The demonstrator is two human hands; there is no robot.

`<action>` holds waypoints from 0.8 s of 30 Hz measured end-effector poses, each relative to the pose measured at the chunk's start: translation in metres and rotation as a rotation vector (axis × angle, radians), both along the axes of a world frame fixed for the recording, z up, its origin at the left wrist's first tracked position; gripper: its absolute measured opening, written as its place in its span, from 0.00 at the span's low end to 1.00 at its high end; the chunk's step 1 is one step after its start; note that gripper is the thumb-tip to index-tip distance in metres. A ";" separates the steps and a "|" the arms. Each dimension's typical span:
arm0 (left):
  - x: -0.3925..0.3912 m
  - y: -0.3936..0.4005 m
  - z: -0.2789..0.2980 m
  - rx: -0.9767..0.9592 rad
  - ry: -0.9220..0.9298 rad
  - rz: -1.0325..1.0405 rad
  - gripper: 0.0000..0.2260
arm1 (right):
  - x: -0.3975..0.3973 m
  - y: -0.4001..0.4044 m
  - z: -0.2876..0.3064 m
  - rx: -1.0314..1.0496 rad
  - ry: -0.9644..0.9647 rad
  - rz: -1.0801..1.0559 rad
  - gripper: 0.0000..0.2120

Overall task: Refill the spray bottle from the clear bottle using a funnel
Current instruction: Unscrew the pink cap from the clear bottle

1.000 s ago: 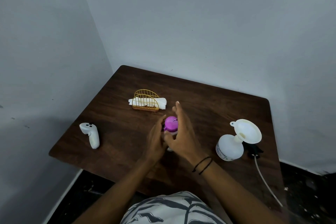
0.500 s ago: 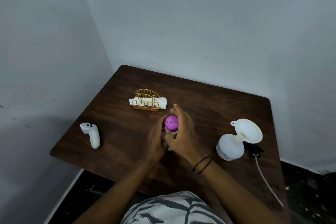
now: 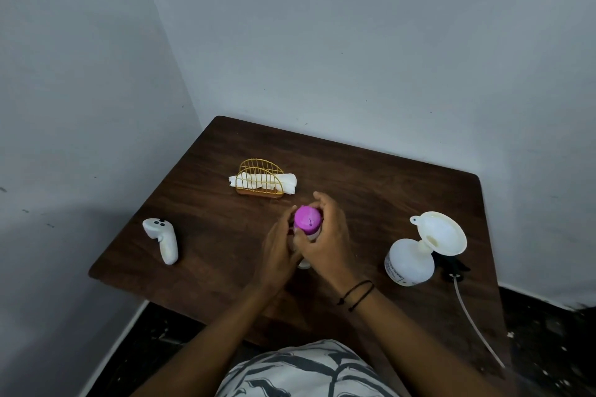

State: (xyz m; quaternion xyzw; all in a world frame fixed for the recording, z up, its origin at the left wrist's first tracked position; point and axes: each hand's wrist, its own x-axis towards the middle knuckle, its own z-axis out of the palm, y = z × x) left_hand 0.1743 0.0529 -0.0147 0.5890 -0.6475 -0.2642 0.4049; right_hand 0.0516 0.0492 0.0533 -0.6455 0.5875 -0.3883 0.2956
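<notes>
You've got a dark wood counter (image 3: 371, 171) in a corner of grey walls (image 3: 354, 42). A white controller (image 3: 162, 244) lies flat, well left of your left hand (image 3: 277, 251). Gold wire napkin holder (image 3: 260, 178) with white napkins (image 3: 263, 180) stands upright just beyond both hands. Dark floor (image 3: 548, 332) shows to the right.

One head-worn wide-angle view, looking forward and steeply down, dark wooden table (image 3: 371, 171) filling lower centre of frame, wall corner upper left, hands close below centre
</notes>
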 end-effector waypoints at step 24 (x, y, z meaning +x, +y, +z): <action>-0.008 -0.004 -0.012 0.124 0.135 0.048 0.47 | -0.005 -0.004 -0.004 -0.014 0.030 0.032 0.36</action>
